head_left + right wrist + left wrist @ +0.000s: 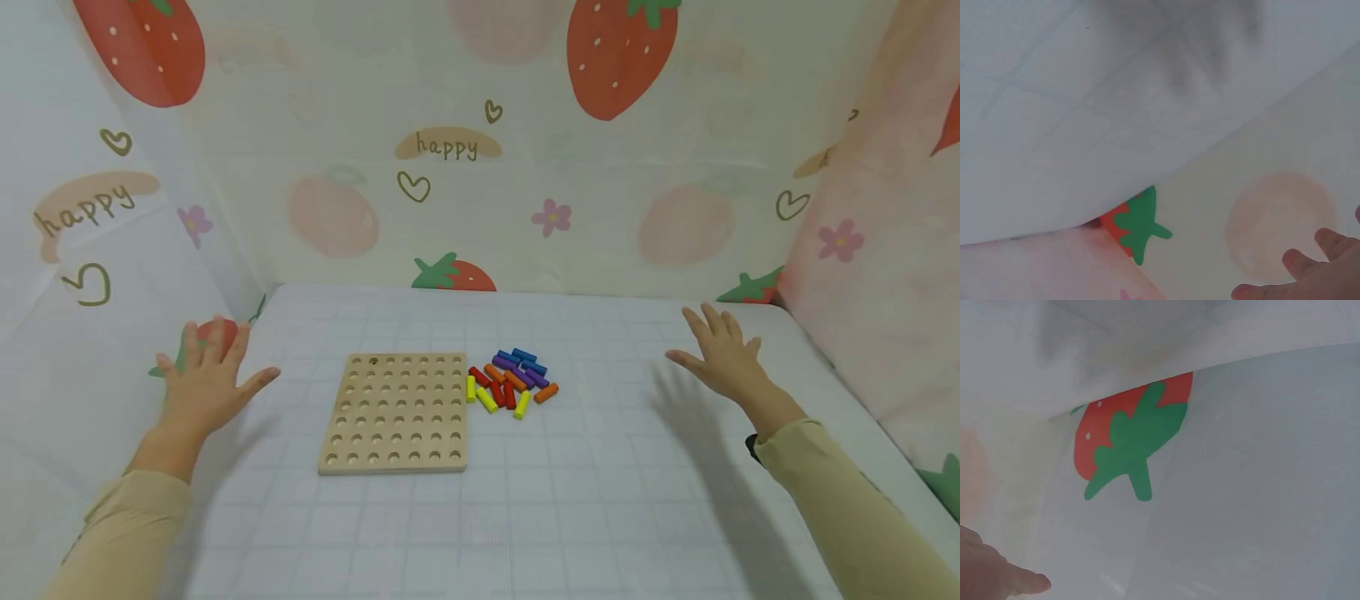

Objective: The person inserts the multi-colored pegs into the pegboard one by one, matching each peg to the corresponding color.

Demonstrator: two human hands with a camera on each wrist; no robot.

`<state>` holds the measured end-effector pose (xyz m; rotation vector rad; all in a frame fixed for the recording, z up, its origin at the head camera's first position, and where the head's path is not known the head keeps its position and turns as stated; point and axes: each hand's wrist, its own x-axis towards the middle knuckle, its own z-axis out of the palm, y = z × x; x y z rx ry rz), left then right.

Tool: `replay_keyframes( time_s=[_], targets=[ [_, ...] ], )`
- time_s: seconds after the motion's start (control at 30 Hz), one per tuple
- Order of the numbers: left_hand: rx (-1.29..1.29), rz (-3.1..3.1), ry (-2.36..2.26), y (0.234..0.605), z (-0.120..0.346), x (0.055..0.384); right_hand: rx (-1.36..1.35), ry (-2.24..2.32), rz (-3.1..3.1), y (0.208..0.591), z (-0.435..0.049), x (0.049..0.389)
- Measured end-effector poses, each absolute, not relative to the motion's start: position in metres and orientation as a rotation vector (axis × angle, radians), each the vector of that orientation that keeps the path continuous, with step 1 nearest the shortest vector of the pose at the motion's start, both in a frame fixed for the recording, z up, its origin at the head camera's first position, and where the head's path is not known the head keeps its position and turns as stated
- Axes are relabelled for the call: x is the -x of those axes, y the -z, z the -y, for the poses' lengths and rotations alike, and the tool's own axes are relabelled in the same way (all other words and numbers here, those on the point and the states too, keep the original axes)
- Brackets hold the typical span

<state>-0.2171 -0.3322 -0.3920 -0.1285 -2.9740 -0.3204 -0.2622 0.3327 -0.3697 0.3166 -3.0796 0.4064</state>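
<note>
The left hand (pixel 198 393) is spread, fingers apart, with the wooden board (pixel 391 412) well to its right. Among the board's round holes, one in the far row looks darker; its content cannot be told. Coloured pegs (pixel 515 381) lie beside the board, left of the right hand (pixel 722 362), its fingers also apart.

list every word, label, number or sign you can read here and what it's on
"happy": left tan banner print, on the white strawberry-patterned left sheet
"happy": middle tan banner print, on the pale strawberry-patterned back sheet
Too small and angled to read: mark on the narrow tan print near the right corner
No text visible: square light-wood holed board; small red, orange, yellow, purple and blue cylindrical pegs
</note>
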Motion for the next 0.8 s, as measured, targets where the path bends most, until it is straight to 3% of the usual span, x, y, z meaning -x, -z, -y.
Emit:
replay_keyframes(
  time_s=[0.8],
  targets=[
    [0.4,3.103,0.475,0.424,0.312,0.229,-0.411,-0.521,2.987,0.391,-0.314,0.266]
  ],
)
